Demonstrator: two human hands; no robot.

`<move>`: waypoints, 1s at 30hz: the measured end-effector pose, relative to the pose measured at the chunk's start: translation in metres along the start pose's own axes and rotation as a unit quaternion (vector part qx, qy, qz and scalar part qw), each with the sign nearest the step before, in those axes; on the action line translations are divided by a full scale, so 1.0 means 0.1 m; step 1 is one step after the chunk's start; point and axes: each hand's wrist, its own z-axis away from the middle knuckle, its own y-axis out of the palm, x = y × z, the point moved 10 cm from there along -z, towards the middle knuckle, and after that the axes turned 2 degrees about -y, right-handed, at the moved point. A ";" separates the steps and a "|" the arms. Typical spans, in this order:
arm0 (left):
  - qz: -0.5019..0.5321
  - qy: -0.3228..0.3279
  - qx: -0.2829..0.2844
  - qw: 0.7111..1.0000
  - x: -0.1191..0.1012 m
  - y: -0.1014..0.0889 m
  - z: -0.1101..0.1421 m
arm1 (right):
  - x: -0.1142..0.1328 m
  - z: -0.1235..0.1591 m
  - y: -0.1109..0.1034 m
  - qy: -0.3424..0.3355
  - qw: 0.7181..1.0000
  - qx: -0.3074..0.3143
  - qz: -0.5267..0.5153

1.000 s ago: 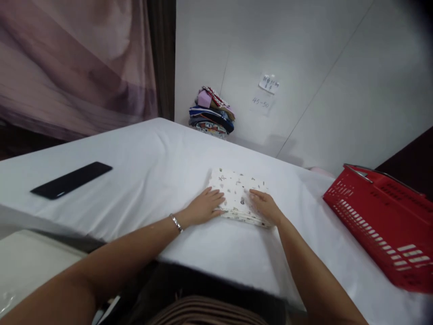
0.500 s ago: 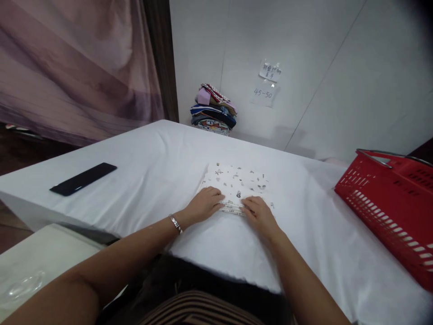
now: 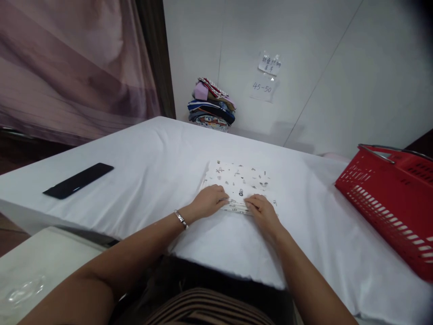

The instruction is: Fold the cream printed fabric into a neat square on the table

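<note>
A folded white cloth [image 3: 233, 179] with small grey and brown prints lies flat on the white-covered table in front of me. My left hand [image 3: 209, 201], a metal bracelet [image 3: 181, 219] on its wrist, has its fingers closed on the cloth's near left edge. Close by on the right, my right hand [image 3: 264, 212] pinches the same near edge, thumb and fingers together. Between the two hands the stacked layers of the fold show. The fingertips partly hide the edge they grip.
A red plastic basket [image 3: 389, 198] stands at the table's right. On the left lies a flat black object [image 3: 79, 180], perhaps a phone. A pile of folded clothes [image 3: 212, 106] sits beyond the far edge, by a wall with paper notes [image 3: 263, 88]. A pale surface [image 3: 43, 262] is at lower left.
Both hands keep to the cloth's near edge, with only slight shifts of the fingers; the left hand sits a little closer to the right. The whole view has moved slightly.
</note>
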 end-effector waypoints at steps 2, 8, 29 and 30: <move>0.008 0.001 -0.009 1.000 0.02 0.00 0.01 | -0.01 0.00 0.01 0.004 1.000 0.006 -0.002; 0.018 0.010 -0.015 1.000 0.01 0.00 0.07 | 0.01 -0.01 0.04 -0.001 1.000 0.022 0.020; -0.010 0.023 -0.039 0.999 -0.06 0.00 0.08 | 0.16 0.03 0.05 -0.049 0.997 0.023 0.055; -0.011 0.026 -0.041 0.999 -0.07 -0.01 0.08 | 0.16 0.03 0.04 -0.049 0.997 0.017 0.053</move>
